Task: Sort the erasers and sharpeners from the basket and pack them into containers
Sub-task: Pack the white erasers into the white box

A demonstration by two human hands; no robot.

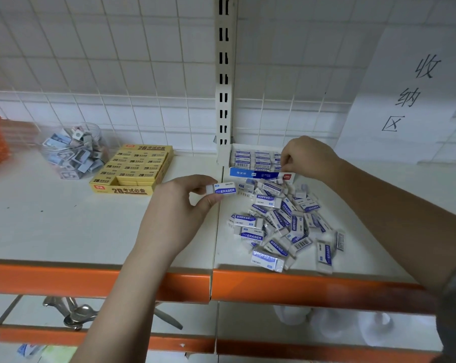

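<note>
One eraser (223, 189) in left hand (179, 213), two boxes behind.

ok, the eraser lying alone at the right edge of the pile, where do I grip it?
Pinch that eraser across its two long sides, fingers coming from above. It lies flat and nearly lengthwise away from you, with bare shelf on its right, so approach from there.
</note>
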